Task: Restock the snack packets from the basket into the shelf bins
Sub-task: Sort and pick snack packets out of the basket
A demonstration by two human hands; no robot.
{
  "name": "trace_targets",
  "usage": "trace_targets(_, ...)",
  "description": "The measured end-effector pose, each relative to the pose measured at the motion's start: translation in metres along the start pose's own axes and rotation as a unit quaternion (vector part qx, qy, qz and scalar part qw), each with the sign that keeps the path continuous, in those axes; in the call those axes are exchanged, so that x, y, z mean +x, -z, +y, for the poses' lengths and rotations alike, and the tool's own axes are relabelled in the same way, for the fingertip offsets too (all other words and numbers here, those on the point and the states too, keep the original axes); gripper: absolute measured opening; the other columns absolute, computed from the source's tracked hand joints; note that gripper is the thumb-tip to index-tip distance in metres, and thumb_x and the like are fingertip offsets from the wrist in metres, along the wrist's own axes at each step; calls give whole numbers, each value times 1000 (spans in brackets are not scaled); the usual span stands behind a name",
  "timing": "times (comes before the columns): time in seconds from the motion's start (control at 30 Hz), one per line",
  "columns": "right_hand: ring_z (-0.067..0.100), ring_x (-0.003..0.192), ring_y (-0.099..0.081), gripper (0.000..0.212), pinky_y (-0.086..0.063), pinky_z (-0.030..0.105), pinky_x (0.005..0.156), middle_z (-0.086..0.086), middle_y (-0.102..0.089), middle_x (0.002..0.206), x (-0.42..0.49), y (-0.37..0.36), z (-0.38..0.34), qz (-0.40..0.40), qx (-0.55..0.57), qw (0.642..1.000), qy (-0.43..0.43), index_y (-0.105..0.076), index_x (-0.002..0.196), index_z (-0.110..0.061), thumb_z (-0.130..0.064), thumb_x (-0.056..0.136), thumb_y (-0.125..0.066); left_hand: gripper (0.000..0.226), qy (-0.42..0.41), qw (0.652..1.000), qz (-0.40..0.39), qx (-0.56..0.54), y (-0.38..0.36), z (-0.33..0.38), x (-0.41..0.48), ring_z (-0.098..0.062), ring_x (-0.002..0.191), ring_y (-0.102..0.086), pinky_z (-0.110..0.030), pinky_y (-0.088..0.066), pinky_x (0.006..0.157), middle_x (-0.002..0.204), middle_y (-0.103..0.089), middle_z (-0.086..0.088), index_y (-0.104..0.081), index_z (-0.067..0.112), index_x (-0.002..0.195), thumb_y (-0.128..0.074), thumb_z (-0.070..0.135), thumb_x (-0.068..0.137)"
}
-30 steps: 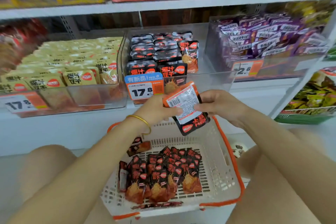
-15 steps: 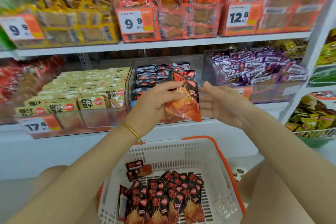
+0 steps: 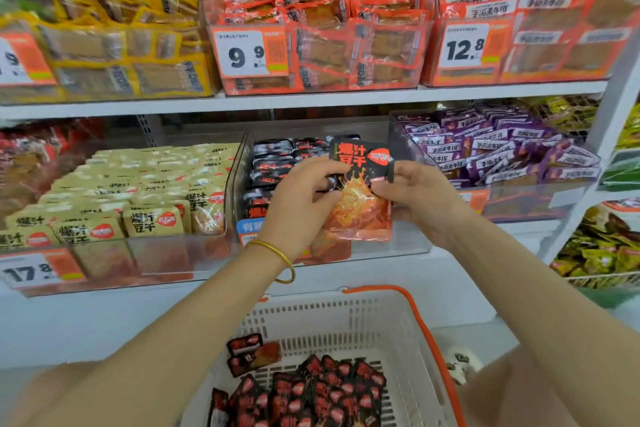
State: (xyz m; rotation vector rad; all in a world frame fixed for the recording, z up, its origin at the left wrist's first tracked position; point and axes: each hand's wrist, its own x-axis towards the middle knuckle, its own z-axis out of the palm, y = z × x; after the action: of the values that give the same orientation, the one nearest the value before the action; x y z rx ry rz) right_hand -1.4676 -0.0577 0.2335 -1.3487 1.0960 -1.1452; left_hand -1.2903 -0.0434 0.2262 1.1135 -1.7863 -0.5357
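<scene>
A black-and-orange snack packet (image 3: 360, 191) stands upright over the front of the clear middle bin (image 3: 239, 184), which holds several matching black packets. My left hand (image 3: 301, 198) grips the packet's left edge and my right hand (image 3: 415, 198) pinches its right edge. Below, a white basket (image 3: 346, 319) with orange handles holds several more black-and-orange packets (image 3: 311, 395) in its bottom.
A bin of beige packets (image 3: 138, 198) sits left of the middle bin and a bin of purple packets (image 3: 502, 152) sits right. The upper shelf carries yellow packets (image 3: 114, 45) and orange packets (image 3: 329, 28) behind price tags. A white shelf upright (image 3: 595, 156) stands at the right.
The packet has been lifted from above the basket to the middle bin and turned front side up. My right hand, open beside it half a second ago, now pinches its right edge.
</scene>
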Motion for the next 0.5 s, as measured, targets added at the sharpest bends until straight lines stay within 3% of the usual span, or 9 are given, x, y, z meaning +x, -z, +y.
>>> trace_targets(0.07,6,58,-62,14,-53,26,60,-10,-65,58,22,9,-5,88,-23,995,40,-60,84,-9,4,86,-61,32,-12,999,-4,45,-5,-8,13,-9,107,-56,-10,-42,94,125,-47,11,-58,17,120,-56,3,91)
trace_targets(0.13,11,64,-62,14,-50,23,58,-2,-68,69,50,21,-6,197,-110,970,88,-61,88,-8,5,84,-61,33,-11,988,-17,154,-8,-20,22,-18,130,-41,-21,-28,108,143,-40,-1,-53,15,128,-52,13,95)
trace_targets(0.2,24,79,-63,15,-48,30,67,11,-69,86,78,30,6,243,-254,932,88,-64,96,-7,-3,82,-64,41,-1,956,-61,287,-12,-37,26,-20,142,-22,-29,-16,114,154,-26,-4,-44,17,138,-46,26,98)
trace_targets(0.3,33,94,-61,21,-42,33,70,18,-67,96,112,29,34,201,-393,897,27,-64,102,-7,-8,81,-64,51,22,898,-119,422,-18,-54,26,-16,146,-6,-41,-4,118,159,-12,1,-25,26,148,-25,44,101)
trace_targets(0.43,29,108,-60,33,-44,33,89,17,-65,113,146,23,64,170,-353,916,-82,-62,114,-2,-4,82,-67,78,5,867,-136,480,-25,-59,24,-18,146,-10,-45,1,117,159,-14,0,-20,28,150,9,57,84)
trace_targets(0.5,29,110,-60,36,-44,34,93,19,-64,116,160,22,75,151,-343,921,-109,-61,115,0,-4,80,-70,81,1,862,-146,486,-26,-64,26,-20,146,-14,-46,-3,117,157,-19,-2,-23,28,149,10,57,81)
